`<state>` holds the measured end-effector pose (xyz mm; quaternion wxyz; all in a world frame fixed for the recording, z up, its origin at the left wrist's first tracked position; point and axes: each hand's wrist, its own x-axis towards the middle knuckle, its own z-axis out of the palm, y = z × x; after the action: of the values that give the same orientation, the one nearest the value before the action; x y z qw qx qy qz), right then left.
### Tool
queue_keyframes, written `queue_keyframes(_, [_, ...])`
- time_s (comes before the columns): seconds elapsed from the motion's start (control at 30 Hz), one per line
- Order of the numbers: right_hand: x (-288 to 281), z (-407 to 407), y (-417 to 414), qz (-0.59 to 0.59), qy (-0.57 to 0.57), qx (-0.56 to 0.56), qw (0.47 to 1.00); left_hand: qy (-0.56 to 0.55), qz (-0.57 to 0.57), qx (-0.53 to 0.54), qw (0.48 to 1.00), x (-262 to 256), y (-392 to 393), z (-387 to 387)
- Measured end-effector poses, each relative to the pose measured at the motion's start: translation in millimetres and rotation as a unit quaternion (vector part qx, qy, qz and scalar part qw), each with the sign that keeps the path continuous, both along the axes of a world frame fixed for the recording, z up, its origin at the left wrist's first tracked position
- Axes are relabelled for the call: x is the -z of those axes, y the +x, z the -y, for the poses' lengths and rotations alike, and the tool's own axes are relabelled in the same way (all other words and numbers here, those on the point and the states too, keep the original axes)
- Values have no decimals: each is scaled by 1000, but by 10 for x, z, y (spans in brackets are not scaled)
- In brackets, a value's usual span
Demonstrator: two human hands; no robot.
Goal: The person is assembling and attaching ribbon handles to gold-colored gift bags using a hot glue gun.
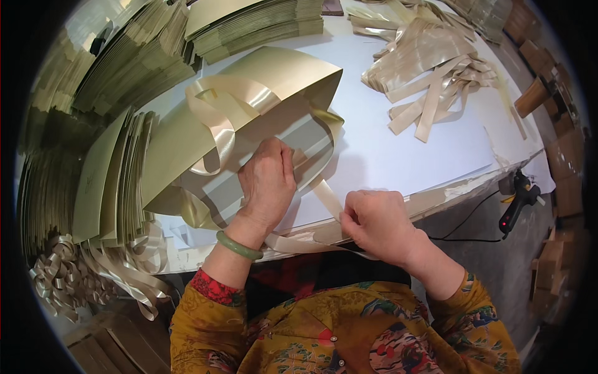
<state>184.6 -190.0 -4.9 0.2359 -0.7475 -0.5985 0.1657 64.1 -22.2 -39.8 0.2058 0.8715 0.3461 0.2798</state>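
A gold paper gift bag (187, 145) lies tilted on the table, its grey-lined mouth facing me. A satin ribbon handle (224, 140) loops from its far panel. My left hand (268, 180), a green bangle at its wrist, reaches into the mouth. Its fingers are closed at a beige ribbon piece inside; the fingertips are partly hidden. At the near panel a loose ribbon (327, 197) runs to my right hand (380, 224), which pinches it just past the table's front edge. Another ribbon stretch (303, 245) crosses that edge below my hands.
Stacks of flat gold bags (261, 30) line the back, with more bags (100, 182) standing at left. Cut ribbons (420, 61) are heaped at back right. Ribbon tails (70, 276) hang at lower left. A corded glue gun (518, 205) is beyond the right front edge.
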Motion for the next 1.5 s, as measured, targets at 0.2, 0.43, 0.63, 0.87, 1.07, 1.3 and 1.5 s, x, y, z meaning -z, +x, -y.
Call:
queue_keyframes(0.2, [43,-3,-36,7,17,1,1000,3,-7,9,1000,31,33,6])
queue_keyframes(0.43, [55,410,222,-12,210,100,972,69,-6,69,995,50,-7,54])
queue_keyframes(0.63, [259,1471,1028,-38,278,355,892,178,-28,167,969,-15,-65,118])
queue_keyframes(0.87, [774,3396,2328,24,415,580,701,237,-34,208,948,-42,-105,136])
queue_keyframes(1.07, [905,3447,2805,-153,172,603,764,228,9,190,955,31,-143,106])
queue_keyframes(1.3, [764,3429,2984,-18,96,575,812,25,51,103,993,34,-120,94])
queue_keyframes(1.5, [193,3312,2365,69,164,529,830,-36,63,85,994,45,-147,62])
